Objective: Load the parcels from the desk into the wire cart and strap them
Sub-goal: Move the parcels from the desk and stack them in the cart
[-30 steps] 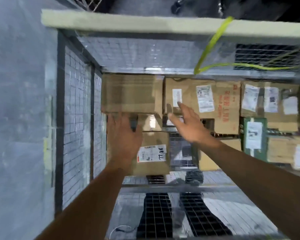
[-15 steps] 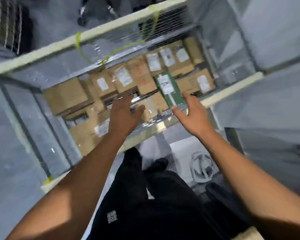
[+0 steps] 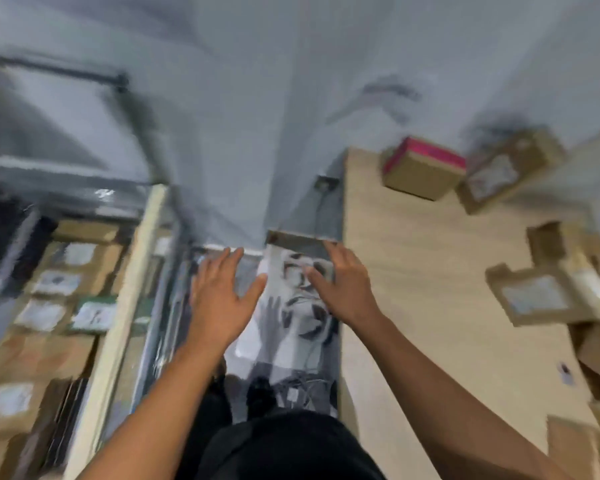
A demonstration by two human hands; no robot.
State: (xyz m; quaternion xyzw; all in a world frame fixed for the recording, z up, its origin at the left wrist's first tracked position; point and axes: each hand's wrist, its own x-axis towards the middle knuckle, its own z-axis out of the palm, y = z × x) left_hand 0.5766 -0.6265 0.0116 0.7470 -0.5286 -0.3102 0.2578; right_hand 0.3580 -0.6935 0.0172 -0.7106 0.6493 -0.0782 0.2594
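The picture is blurred by motion. The wire cart [image 3: 129,289] stands at the left, with several labelled cardboard parcels [image 3: 42,306] lying inside it. The wooden desk [image 3: 413,271] fills the right side and carries several parcels, among them a box with a pink top [image 3: 423,168] at its far end and a labelled box [image 3: 541,299] further right. My left hand [image 3: 219,299] and my right hand [image 3: 343,285] hang in the air over the gap between cart and desk. Both have spread fingers and hold nothing.
On the floor between cart and desk lie white items and tangled cables [image 3: 302,317]. A small open carton [image 3: 298,240] sits at the far end of that gap. A grey wall [image 3: 257,98] rises behind. My dark trousers [image 3: 291,445] fill the bottom centre.
My view has swung right from the cart toward the desk. Both hands have come out of the cart, empty, and now hover over the gap beside the desk.
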